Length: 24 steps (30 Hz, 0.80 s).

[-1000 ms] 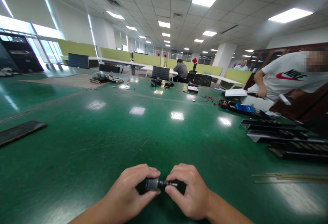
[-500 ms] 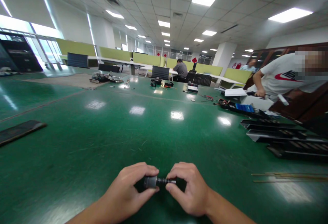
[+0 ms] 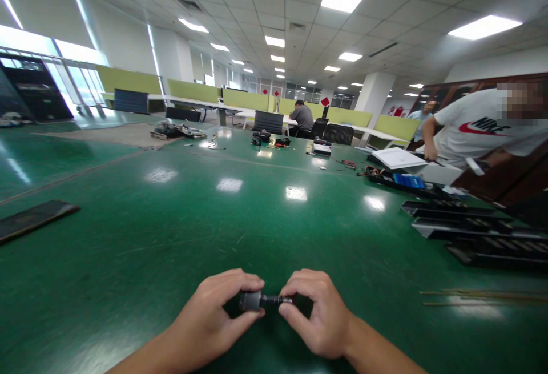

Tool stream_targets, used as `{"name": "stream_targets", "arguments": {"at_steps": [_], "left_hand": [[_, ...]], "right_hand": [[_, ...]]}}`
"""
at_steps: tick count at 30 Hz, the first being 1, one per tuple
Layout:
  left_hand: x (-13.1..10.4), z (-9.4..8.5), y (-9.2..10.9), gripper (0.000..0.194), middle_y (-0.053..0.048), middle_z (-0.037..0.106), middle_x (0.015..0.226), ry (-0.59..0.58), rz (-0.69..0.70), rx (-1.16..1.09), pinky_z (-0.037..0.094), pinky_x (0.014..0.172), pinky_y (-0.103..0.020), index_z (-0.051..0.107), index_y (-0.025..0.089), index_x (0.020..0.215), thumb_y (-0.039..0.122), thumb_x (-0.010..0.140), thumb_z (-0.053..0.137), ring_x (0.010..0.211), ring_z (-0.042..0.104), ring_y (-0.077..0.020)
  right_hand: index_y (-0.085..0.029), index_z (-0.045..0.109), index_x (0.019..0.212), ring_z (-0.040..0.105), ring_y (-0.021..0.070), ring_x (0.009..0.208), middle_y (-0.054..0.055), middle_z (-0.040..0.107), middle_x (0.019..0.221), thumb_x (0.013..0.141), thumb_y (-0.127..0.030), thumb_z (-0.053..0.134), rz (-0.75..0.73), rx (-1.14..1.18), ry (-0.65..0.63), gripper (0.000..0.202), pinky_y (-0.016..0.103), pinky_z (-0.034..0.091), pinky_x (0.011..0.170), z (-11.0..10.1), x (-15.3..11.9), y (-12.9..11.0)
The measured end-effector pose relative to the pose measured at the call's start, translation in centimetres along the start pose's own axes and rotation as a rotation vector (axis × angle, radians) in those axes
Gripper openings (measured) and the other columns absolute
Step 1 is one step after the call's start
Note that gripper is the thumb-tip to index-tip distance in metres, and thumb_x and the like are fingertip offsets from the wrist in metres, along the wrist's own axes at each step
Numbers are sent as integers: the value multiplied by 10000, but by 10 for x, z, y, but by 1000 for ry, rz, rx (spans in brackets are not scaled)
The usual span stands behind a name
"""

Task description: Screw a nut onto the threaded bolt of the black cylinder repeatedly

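A small dark cylindrical part with a thin ribbed shaft (image 3: 269, 300) is held level between my two hands, over the green tabletop (image 3: 257, 220). My left hand (image 3: 218, 308) pinches the thick grey-black body (image 3: 251, 301) between thumb and fingers. On the other side, my right hand (image 3: 319, 314) grips the shaft's far end with thumb and forefinger. A short piece of shaft shows bare between the fingertips. The part's exact kind is not clear from here.
Black metal channels (image 3: 471, 225) and thin brass-coloured rods (image 3: 483, 297) lie at the right. A flat dark bar (image 3: 38, 220) lies at the left. Further back are tools and cables (image 3: 269, 140). A person in a white shirt (image 3: 479, 128) leans over a white box (image 3: 440, 173).
My hands keep their hold on the part, with only a very slight shift. At the right, the person's white box and its flat lid have moved and tilted.
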<state>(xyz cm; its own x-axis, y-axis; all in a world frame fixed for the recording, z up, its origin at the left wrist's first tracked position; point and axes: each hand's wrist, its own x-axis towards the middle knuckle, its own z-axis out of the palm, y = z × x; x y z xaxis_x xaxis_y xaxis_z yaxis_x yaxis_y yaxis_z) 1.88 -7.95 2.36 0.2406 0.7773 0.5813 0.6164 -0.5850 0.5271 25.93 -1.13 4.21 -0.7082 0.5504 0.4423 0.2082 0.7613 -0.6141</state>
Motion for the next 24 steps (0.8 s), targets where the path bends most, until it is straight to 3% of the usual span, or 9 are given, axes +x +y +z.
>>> {"name": "stream_targets", "arguments": {"at_steps": [17,24], "left_hand": [[-1,-2,-4,370,-9,740,1057,19,1,18,578,871,-269,621,263,1155,169,826,762,954,713,-150],[0,-2,-5,361,-24,740,1066,31,15,21,585,876,-275,626,255,1153,160,831,756,968,714,-159]], "right_hand": [[-192,685,839,625,182,672,18,674,727,829,-197,640,8,-26,37,47,324,446,704,-3,0,0],[-193,694,813,625,178,663,24,680,721,856,-260,671,3,-26,83,83,312,458,691,-1,3,-3]]}}
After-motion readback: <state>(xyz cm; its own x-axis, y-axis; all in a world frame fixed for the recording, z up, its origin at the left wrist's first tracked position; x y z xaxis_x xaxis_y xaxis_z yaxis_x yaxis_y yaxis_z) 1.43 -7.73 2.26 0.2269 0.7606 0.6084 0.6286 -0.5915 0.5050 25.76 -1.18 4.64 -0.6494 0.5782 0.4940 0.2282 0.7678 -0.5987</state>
